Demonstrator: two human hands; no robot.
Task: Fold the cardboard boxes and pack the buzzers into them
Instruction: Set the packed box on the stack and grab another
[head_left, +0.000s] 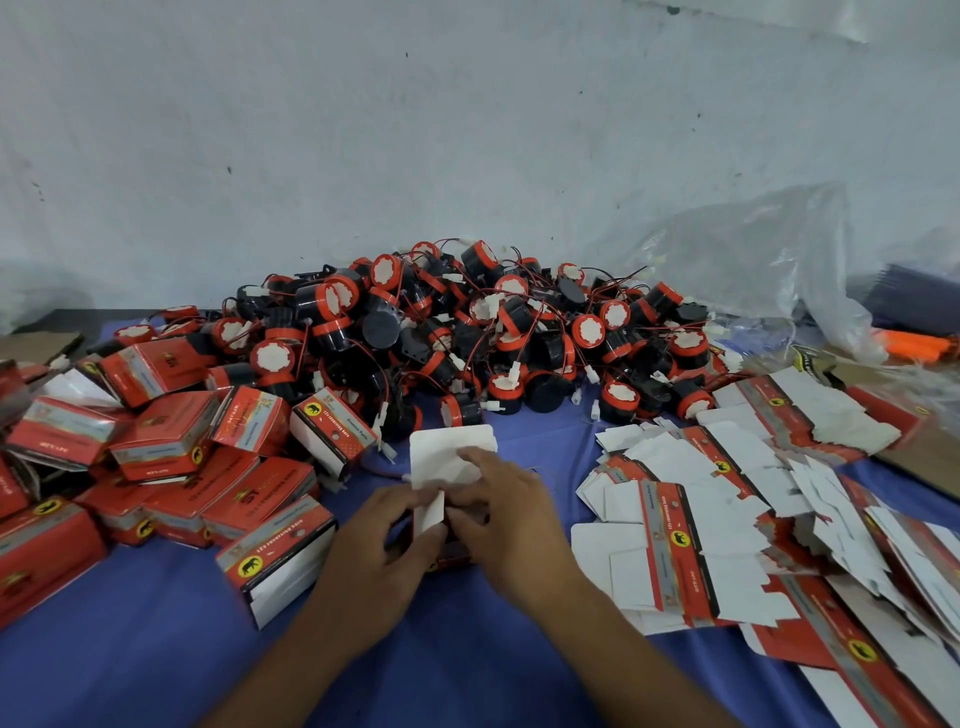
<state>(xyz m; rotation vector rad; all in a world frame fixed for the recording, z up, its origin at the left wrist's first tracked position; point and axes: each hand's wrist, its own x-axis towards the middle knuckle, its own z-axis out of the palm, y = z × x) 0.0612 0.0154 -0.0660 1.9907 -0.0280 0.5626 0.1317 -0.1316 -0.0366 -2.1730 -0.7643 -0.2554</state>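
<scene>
A part-folded cardboard box (441, 457) stands between my hands near the middle of the blue cloth, its white inner flaps facing up. My left hand (384, 540) pinches a white side flap of it. My right hand (504, 514) grips the box from the right, with fingers laid over the upper flap. A big heap of black-and-red buzzers (467, 332) with red wires lies just behind the box. Flat unfolded box blanks (691, 519) are spread to the right. Folded red boxes (171, 441) are piled to the left.
The blue cloth (156, 649) covers the table. A folded box (280, 556) lies close by my left wrist. Crumpled clear plastic (753, 260) sits at the back right, beside an orange object (919, 343). A pale wall stands right behind the heap.
</scene>
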